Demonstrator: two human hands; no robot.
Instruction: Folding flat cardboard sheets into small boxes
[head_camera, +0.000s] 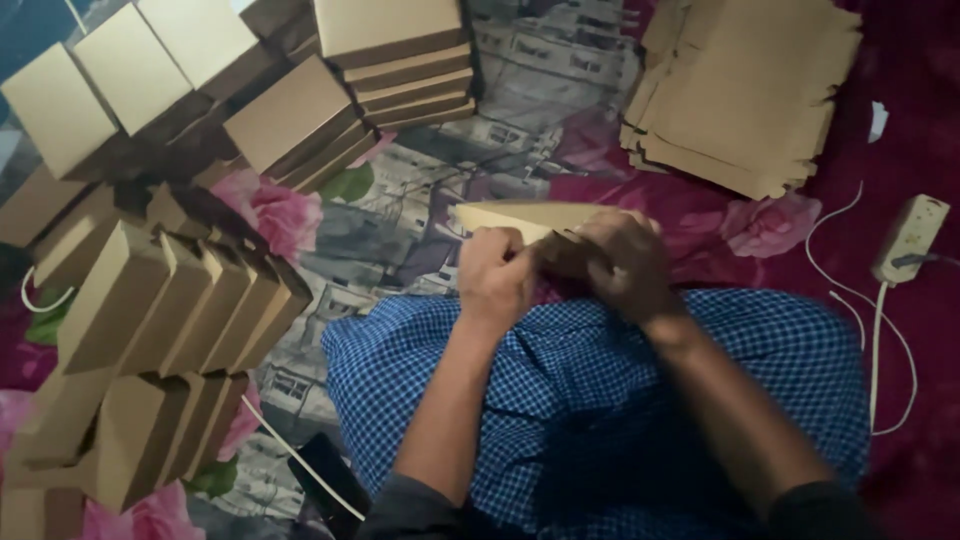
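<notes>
head view looks down on a flat piece of brown cardboard (530, 216), held over the person's lap just past the blue checked cloth (600, 400) that covers the knees. the left hand (495, 275) is clenched on the near edge of the cardboard, and the right hand (620, 262) clasps it just beside the left, fingers curled over a folded part; both grips are closed on the cardboard. beyond the cardboard and to its right lies a stack of flat cardboard sheets (740, 90) on the red flowered bedspread (900, 400). straight beyond it sits a pile of folded brown boxes (395, 60). well to the left of the cardboard more folded boxes stand in leaning rows (175, 300). far right of the cardboard, a pale power strip (910, 238) rests with its white cord (875, 350) trailing toward the person.
</notes>
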